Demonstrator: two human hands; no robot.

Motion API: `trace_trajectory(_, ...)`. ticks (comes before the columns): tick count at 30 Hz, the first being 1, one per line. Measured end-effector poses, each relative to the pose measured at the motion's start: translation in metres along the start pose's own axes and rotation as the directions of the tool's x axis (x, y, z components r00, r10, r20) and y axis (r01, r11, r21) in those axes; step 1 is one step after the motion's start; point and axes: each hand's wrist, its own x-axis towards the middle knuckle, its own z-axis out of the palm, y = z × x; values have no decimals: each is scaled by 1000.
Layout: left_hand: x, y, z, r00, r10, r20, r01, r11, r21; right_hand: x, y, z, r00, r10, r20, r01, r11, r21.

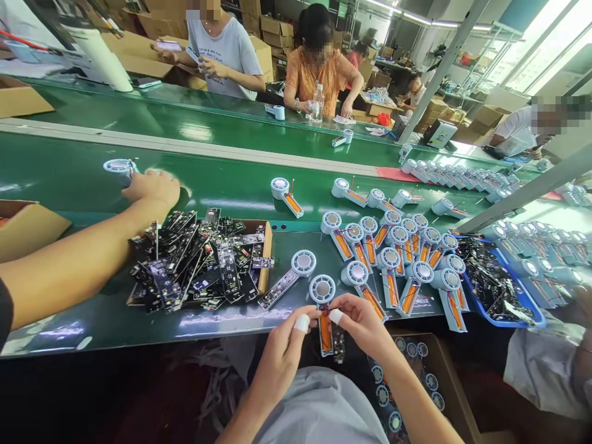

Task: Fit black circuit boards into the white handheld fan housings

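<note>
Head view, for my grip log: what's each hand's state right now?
Left hand: closed on the fan, at its neck.
Right hand: closed there too; exactly what it pinches can't be told.

Hands grip a fan (orange-cored).

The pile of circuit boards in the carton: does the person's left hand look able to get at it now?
Probably yes. The pile is open on top and close to the left hand, with nothing seen blocking. But that hand is now busy at the held fan.
</note>
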Motion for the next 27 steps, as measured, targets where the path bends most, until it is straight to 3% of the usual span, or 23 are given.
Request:
trace_trajectory(3, 12, -9, 13, 991, -134, -14, 133, 991, -20, -1, 4, 1, 1000, 16, -8, -15, 994, 110)
trace_trajectory(5, 22, -12, 18, 973, -207, 104, 217, 971, -101, -3, 6, 2, 1000, -2, 18, 0, 987, 159)
trace_trajectory(8, 31, -10, 19, 916, -190, 352, 309, 895, -321, -8, 9, 3, 993, -62, 99, 42, 980, 195)
trace_trajectory(11, 31, -11, 19, 884, -137, 446, 386, 753, -534, -10, 11, 1, 990, -120, 78, 103, 977, 188)
trace_trajectory(14, 30, -12, 22, 915, -144, 377, 373, 659, -653, -7, 11, -2, 989, -142, -32, 146, 976, 162)
trace_trajectory(17, 29, -8, 26, 963, -133, 235, 254, 739, -624, -3, 7, -5, 978, -169, -122, 181, 979, 92)
trace_trajectory(20, 29, -3, 28, 988, -139, 64, 152, 839, -522, -5, 0, -6, 948, -239, -209, 186, 951, -245)
trace_trajectory(22, 28, -1, 28, 989, -146, -15, 121, 871, -476, -9, -8, -4, 925, -316, -213, 139, 800, -584)
trace_trajectory(24, 28, -1, 27, 989, -133, -65, 91, 892, -442, -15, -16, -2, 934, -333, -130, 78, 544, -835)
trace_trajectory(27, 27, 0, 27, 993, -85, -87, 46, 924, -379, -23, -32, 3, 976, -192, 102, 148, 239, -960)
